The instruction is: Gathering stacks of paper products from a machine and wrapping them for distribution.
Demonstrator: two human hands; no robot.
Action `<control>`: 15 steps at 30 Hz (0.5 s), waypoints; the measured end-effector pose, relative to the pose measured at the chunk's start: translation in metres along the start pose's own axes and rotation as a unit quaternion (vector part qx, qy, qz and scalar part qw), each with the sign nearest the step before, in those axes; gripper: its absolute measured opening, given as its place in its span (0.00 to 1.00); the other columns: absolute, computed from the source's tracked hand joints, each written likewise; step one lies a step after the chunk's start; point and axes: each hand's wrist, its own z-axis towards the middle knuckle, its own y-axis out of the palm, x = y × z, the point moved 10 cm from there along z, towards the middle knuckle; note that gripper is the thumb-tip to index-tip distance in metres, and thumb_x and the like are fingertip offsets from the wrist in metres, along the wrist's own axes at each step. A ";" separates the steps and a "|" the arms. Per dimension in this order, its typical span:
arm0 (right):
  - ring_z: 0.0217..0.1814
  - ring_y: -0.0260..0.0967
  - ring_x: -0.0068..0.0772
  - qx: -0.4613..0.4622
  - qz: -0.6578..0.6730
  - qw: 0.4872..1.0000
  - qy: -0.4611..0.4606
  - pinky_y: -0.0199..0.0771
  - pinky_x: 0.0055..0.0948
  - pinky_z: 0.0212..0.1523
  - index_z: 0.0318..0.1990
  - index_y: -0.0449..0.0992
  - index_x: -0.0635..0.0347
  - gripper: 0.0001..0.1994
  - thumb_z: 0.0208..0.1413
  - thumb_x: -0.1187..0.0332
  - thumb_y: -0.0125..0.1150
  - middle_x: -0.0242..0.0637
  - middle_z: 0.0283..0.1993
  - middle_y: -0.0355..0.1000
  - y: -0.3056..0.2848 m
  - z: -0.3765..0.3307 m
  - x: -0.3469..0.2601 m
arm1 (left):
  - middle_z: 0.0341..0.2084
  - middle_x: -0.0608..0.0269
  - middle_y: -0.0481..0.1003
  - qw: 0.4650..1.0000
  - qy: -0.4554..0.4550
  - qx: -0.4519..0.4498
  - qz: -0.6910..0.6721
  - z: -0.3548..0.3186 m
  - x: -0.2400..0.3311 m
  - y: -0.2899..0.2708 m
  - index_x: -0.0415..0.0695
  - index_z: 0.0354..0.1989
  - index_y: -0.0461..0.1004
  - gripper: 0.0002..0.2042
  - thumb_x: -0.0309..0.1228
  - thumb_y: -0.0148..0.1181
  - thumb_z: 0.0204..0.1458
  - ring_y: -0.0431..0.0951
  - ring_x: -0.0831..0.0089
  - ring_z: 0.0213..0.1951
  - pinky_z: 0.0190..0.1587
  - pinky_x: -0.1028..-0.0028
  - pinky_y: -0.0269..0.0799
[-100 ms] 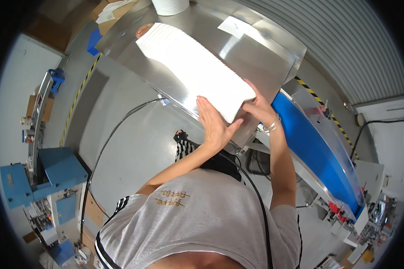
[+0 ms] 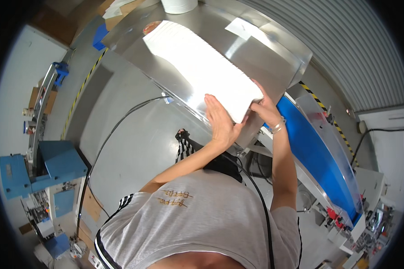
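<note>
I record the long white stack of thin, closely packed pieces [image 2: 206, 67] lying on the brushed silver metal table [image 2: 274, 74], its long axis running from 10 to 4 o'clock. All readings are taken from the middle of the stack, whose surface is overexposed on my feed.

The left hand [image 2: 221, 122] is at 5 o'clock: fingers straight and together, laid flat along the near long side, thumb spread toward the near corner, not clenched.

The right hand [image 2: 266, 110] is at 4 o'clock, against the end of the stack, with fingers at the far edge and thumb at the end; part is hidden, so I cannot tell how firmly it grasps. Silver-coloured bangles [image 2: 277, 126] ring that wrist.

A reddish-brown rounded item [image 2: 151, 27] sits at the 10 o'clock end. I note a white round bucket [image 2: 179, 5] at 11 o'clock and a broad bright-blue conveyor belt [image 2: 318, 152] at 4 o'clock, beyond the right hand.
</note>
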 end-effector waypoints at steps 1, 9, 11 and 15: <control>0.47 0.63 0.23 -0.003 -0.003 1.000 -0.014 0.66 0.21 0.46 0.67 0.51 0.55 0.36 0.46 0.80 0.52 0.35 0.49 0.66 -0.002 0.002 -0.001 | 0.62 0.24 0.30 1.000 -0.003 0.006 0.005 -0.001 -0.001 0.000 0.25 0.62 0.24 0.58 0.39 0.68 0.40 0.32 0.35 0.66 0.65 0.50 0.32; 0.56 0.60 0.27 -0.018 -0.008 0.999 -0.038 0.62 0.22 0.53 0.66 0.52 0.57 0.37 0.43 0.82 0.48 0.37 0.58 0.61 -0.003 0.011 -0.005 | 0.63 0.25 0.30 0.985 -0.159 -0.059 -0.033 -0.007 -0.023 0.021 0.26 0.63 0.24 0.58 0.44 0.66 0.42 0.29 0.36 0.66 0.64 0.48 0.28; 0.56 0.60 0.27 -0.030 0.011 0.998 -0.062 0.62 0.22 0.54 0.66 0.51 0.58 0.38 0.41 0.83 0.46 0.38 0.58 0.61 0.003 0.016 -0.011 | 0.63 0.25 0.31 0.982 -0.174 -0.046 -0.053 -0.007 -0.021 0.026 0.26 0.63 0.24 0.58 0.45 0.66 0.42 0.29 0.36 0.66 0.64 0.48 0.28; 0.59 0.58 0.27 -0.017 0.028 0.999 -0.040 0.58 0.24 0.57 0.66 0.51 0.58 0.38 0.40 0.84 0.45 0.38 0.59 0.60 -0.012 0.005 -0.015 | 0.63 0.26 0.31 0.984 -0.164 -0.049 -0.051 -0.009 -0.022 0.029 0.27 0.63 0.24 0.58 0.46 0.66 0.41 0.30 0.36 0.66 0.64 0.48 0.29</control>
